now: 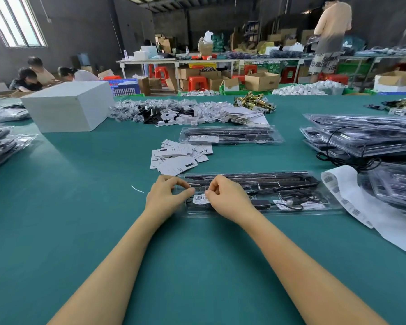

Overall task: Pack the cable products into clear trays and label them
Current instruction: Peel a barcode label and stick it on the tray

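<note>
Both hands sit at the left end of the clear tray (291, 207), which lies w/ its long axis running left-right across the green surface (80, 231). My left hand (167, 195) and right hand (225, 195) each pinch the barcode label (201, 198) btwn curled fingers, label right over the tray's near-left pocket. Open room to my left; the label roll (345, 193) crowds the right end, paper cards (178, 156) lie just beyond, another packed tray (230, 134) farther.

The right hand (225, 195) covers the right end of a barcode label (200, 198), whose print is too small to read. The clear tray (291, 208) beneath is partly hidden by both hands. A stack of packed trays (366, 137) runs off the right edge.
</note>
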Demonstrator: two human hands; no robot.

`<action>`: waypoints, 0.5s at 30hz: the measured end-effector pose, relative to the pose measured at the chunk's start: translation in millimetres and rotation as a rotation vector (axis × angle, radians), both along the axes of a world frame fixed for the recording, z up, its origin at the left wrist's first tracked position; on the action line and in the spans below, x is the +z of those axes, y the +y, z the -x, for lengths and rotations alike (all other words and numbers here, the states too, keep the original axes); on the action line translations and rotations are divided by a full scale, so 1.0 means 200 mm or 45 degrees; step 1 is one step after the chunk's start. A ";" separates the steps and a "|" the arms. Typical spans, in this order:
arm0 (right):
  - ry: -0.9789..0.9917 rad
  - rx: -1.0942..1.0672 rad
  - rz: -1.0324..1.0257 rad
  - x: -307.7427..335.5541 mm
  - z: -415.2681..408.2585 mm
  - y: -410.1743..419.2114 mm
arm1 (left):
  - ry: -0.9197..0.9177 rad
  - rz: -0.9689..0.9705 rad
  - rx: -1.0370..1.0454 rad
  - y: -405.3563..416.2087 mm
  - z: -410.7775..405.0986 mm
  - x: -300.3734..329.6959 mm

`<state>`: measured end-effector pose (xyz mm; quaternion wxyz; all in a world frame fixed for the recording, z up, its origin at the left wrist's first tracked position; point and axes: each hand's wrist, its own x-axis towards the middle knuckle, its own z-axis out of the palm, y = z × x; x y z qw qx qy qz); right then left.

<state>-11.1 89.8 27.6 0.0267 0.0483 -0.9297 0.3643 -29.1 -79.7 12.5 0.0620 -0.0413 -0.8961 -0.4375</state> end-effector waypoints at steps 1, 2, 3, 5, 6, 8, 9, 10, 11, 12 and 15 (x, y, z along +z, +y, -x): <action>0.009 0.006 -0.009 0.00 0.00 0.00 | -0.011 -0.009 -0.007 0.00 0.00 0.00; 0.018 0.013 -0.020 0.00 0.00 0.00 | -0.019 -0.013 -0.011 0.00 -0.01 0.01; 0.028 0.019 -0.039 0.00 0.00 0.00 | -0.026 -0.008 -0.015 0.00 -0.01 0.01; 0.056 0.028 -0.103 -0.01 0.00 0.00 | -0.050 0.034 -0.023 0.00 -0.01 0.01; 0.072 0.029 -0.131 -0.02 0.00 -0.01 | -0.057 0.061 -0.031 0.00 -0.01 0.01; 0.122 0.018 -0.188 -0.03 0.00 -0.02 | -0.057 0.095 -0.040 0.00 -0.01 0.01; 0.179 0.004 -0.252 -0.04 -0.01 -0.03 | -0.051 0.099 -0.044 0.00 -0.01 0.00; 0.246 -0.019 -0.344 -0.06 -0.01 -0.04 | -0.041 0.101 -0.048 0.00 0.00 0.00; 0.300 -0.056 -0.433 -0.07 -0.02 -0.04 | -0.031 0.103 -0.053 -0.01 0.00 0.00; 0.332 -0.109 -0.488 -0.09 -0.02 -0.04 | -0.022 0.106 -0.056 -0.01 0.00 -0.01; 0.308 -0.249 -0.469 -0.11 -0.01 -0.01 | 0.010 0.139 -0.044 -0.01 0.01 -0.03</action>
